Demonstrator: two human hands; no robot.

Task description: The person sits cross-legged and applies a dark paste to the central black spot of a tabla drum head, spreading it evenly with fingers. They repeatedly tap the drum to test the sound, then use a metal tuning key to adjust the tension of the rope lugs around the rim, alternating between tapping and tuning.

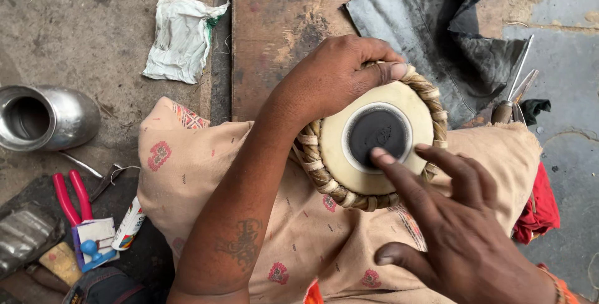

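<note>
The tabla drum [374, 145] rests on patterned beige cloth [206, 173]; its body is hidden beneath the head. The left hand [337, 73] grips the braided rim, and the open right hand [455, 229] presses a fingertip on the black centre. A small white tube [129, 224], its label unreadable, lies beside red-handled pliers [72, 196] on the concrete floor [93, 23].

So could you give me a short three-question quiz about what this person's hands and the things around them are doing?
1. True or false: the left hand grips the woven rim of the drum.
2. Which part does the right hand touch with a fingertip? A) the black centre patch B) the metal pot C) the red-handled pliers
3. What lies under the drum?

Key: 1 true. 2 A. 3 A beige patterned cloth.
</note>
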